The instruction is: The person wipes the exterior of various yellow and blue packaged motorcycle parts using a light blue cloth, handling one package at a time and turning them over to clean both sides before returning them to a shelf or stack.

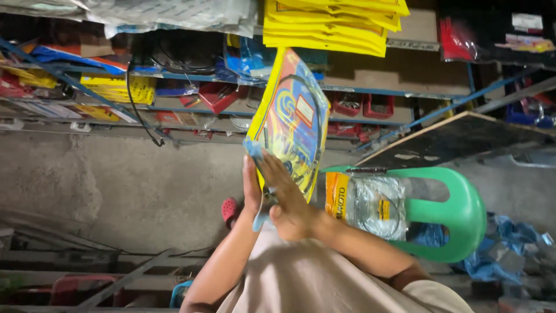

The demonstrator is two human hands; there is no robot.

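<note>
Head view: green chair (463, 214) beside hands' (278, 194) yellow packet (289, 119), shelves (399, 93) behind.

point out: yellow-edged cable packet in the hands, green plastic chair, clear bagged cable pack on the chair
yellow-edged cable packet (292, 116), head view, middle of its printed face.
green plastic chair (463, 211), head view, curved backrest.
clear bagged cable pack (370, 206), head view, clear middle of the bag.
</note>
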